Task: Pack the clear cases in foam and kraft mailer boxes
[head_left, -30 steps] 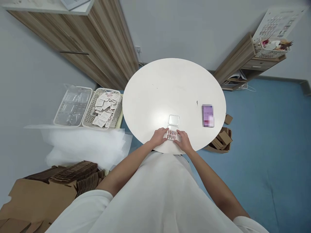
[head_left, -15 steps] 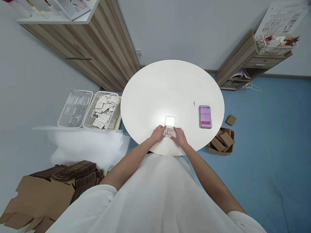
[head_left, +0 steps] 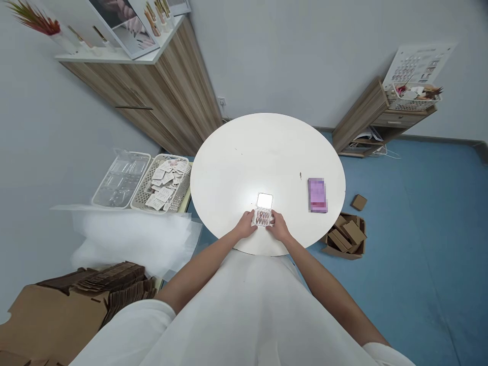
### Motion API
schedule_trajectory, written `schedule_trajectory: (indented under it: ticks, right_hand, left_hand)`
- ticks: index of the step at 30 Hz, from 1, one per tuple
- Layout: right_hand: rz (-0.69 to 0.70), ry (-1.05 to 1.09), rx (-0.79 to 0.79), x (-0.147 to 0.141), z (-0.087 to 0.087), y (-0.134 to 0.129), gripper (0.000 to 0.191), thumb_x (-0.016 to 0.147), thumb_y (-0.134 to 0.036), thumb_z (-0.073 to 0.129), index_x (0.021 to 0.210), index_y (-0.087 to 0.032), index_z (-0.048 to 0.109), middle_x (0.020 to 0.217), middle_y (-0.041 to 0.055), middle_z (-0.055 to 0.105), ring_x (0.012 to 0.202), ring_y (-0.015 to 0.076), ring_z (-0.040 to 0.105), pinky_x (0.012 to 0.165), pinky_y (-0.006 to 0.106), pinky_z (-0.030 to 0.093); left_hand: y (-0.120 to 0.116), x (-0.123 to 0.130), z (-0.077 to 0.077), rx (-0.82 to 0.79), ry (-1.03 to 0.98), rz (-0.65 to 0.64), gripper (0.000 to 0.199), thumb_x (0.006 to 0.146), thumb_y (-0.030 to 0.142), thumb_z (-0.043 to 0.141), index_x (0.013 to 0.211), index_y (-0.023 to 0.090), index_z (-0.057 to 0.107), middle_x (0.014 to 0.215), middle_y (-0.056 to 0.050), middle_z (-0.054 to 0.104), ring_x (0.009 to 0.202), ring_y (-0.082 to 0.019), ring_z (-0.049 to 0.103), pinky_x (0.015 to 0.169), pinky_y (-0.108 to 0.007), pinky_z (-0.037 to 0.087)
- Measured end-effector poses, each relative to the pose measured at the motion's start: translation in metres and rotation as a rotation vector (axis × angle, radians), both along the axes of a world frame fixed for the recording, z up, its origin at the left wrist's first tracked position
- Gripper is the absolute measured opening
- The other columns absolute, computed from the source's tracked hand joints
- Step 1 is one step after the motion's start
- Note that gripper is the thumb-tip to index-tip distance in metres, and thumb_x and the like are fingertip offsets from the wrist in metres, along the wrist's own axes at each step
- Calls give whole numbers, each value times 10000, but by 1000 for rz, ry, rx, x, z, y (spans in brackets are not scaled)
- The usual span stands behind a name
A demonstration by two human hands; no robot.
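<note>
White and oval, the bench (head_left: 267,152) stands over a blue floor (head_left: 404,229). Near its close edge sits a case (head_left: 264,201), lid raised, two rows of pinkish pieces (head_left: 263,218) inside. Left hand (head_left: 245,225) and right hand (head_left: 279,226) hold it from either side, fingers bent. Rightward lies a purple pack (head_left: 317,194).

On my feed the table (head_left: 267,152) is white, the floor (head_left: 419,229) blue, the cabinet (head_left: 183,91) streaked with grey-brown wood grain. I see purple on the pixelated packet (head_left: 317,192), with a magenta band (head_left: 319,205); the small pieces (head_left: 263,218) in the clear case (head_left: 263,209) look pinkish-brown, though too tiny for me to be sure.
</note>
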State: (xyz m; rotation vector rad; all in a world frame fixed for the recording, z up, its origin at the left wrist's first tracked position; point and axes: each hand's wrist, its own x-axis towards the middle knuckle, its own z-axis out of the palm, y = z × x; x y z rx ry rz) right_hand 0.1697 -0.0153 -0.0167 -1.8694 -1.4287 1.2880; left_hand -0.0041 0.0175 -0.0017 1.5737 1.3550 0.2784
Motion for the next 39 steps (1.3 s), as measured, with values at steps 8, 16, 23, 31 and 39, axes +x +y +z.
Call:
schedule_trajectory:
  ticks: [8,16,23,31,39]
  right_hand:
    - [-94,207,-40,-5,18,4,626,562,-136,583,1169,-227,461,1078,48,454,781,142,502,767,318,455]
    - [-158,316,-8,-32,64,-4,633,621,-277,604,1222,-265,407,1192,55,399,879,152,501,725,302,464]
    - [-334,558,2,-57,86,-3,497,675,-393,596,1142,-263,485,1134,46,497,856,141,547,734,298,463]
    - [-422,809,-95,-73,101,10,391,673,-383,622,1031,-244,550,957,32,638,743,143,611,635,276,488]
    - [-424,779,3,-77,102,6,375,653,-364,637,1003,-250,567,974,25,634,755,134,604,647,274,477]
  left_hand:
    - [-7,-5,13,-145,-297,211,453,663,125,601,1106,172,519,920,-49,526,740,-120,494,755,-288,417]
    - [-6,-39,36,-223,-514,321,470,729,267,601,1176,211,467,925,-49,520,741,-107,532,695,-284,453]
    - [-8,-66,56,-285,-714,360,487,673,265,669,1126,197,503,817,-19,548,732,-103,556,724,-295,467]
    - [-11,-85,71,-405,-803,295,493,648,277,702,1100,195,519,794,-15,566,723,-97,567,735,-297,470]
    - [-10,-98,74,-547,-874,322,364,658,254,703,977,135,571,738,-11,556,631,-65,543,690,-264,457]
